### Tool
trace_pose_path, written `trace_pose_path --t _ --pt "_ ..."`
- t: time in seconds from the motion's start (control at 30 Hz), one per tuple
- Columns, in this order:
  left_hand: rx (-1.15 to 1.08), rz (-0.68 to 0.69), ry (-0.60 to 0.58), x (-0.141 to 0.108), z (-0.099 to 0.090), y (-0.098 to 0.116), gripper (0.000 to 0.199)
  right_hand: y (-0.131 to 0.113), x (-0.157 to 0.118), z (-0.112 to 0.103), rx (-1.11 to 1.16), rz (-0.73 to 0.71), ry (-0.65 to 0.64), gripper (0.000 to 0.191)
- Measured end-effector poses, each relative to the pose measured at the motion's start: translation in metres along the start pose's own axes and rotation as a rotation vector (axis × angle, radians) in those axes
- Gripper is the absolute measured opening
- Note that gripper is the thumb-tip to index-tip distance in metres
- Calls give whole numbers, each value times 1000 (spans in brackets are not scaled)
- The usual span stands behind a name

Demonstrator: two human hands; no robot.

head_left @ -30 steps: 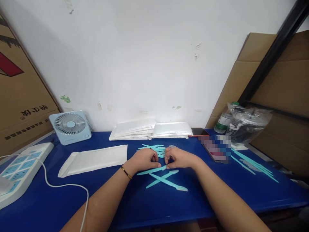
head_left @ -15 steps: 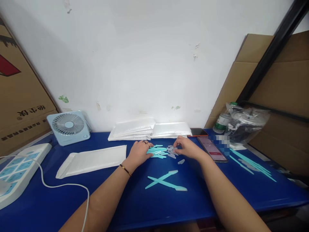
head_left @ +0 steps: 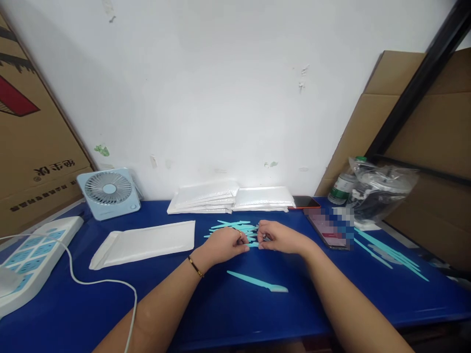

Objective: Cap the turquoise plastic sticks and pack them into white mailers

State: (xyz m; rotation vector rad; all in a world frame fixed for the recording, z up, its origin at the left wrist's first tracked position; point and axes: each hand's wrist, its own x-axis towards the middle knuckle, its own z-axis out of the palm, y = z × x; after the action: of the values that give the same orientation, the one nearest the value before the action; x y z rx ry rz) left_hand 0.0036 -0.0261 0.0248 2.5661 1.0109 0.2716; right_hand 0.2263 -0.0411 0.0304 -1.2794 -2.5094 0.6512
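Observation:
My left hand [head_left: 228,244] pinches a teal eyebrow razor [head_left: 253,244] between thumb and fingers, just in front of the pile. At the razor's other end, the fingertips of my right hand [head_left: 277,236] are closed; whether they also hold a small clear cap is hidden. Behind both hands lies a loose pile of teal eyebrow razors [head_left: 231,224], partly covered by my left hand. Clear pieces [head_left: 258,227] show only slightly beside my right hand. Nearer to me, a single eyebrow razor [head_left: 255,282] lies flat on the blue table [head_left: 206,314].
A white padded envelope [head_left: 147,243] lies left of my hands, with stacked envelopes [head_left: 206,195] against the wall. Further left are a fan [head_left: 108,193], a power strip [head_left: 40,255] and its cable. Rightward lie a phone [head_left: 327,228], more teal razors [head_left: 392,252], a bottle [head_left: 340,189] and a plastic bag [head_left: 382,189].
One of the two crossed razors in front was picked up and is between my hands. Both hands have come together, and the left no longer rests on the pile, which looks more spread.

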Motion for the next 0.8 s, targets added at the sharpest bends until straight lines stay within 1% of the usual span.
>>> trace_pose_path --t 0.07,0.13,0.2,0.27,0.37,0.43,0.47,0.5,0.6,0.67,0.73,0.8 --pt "83 3 52 2 2 -1 18 0 0 -2 18 9 41 8" --pt "150 -9 106 5 1 -6 19 6 0 -2 12 19 81 7" --pt "200 -39 154 8 -1 -13 21 17 1 -3 -17 64 138 6" --pt "234 -74 198 9 -4 -21 22 30 1 -4 -50 139 191 6" --pt "222 -99 252 9 -6 -26 18 41 -2 -9 -52 196 225 10" --pt "165 -81 267 6 -6 -21 20 40 -7 -14 -5 184 229 12" --pt "120 -54 247 4 -7 -17 21 37 -10 -16 28 169 221 12" --pt "68 -15 200 1 -7 -11 22 33 -13 -19 59 156 209 13" --pt "-50 133 -35 -6 -3 9 31 22 -19 -25 133 132 115 17" --pt "-29 188 -153 -10 3 18 33 15 -20 -27 170 122 15 21" --pt "38 190 -186 -10 10 22 23 8 -20 -27 190 93 -99 26" --pt "90 166 -147 -9 16 23 16 -2 -21 -23 182 68 -186 29"
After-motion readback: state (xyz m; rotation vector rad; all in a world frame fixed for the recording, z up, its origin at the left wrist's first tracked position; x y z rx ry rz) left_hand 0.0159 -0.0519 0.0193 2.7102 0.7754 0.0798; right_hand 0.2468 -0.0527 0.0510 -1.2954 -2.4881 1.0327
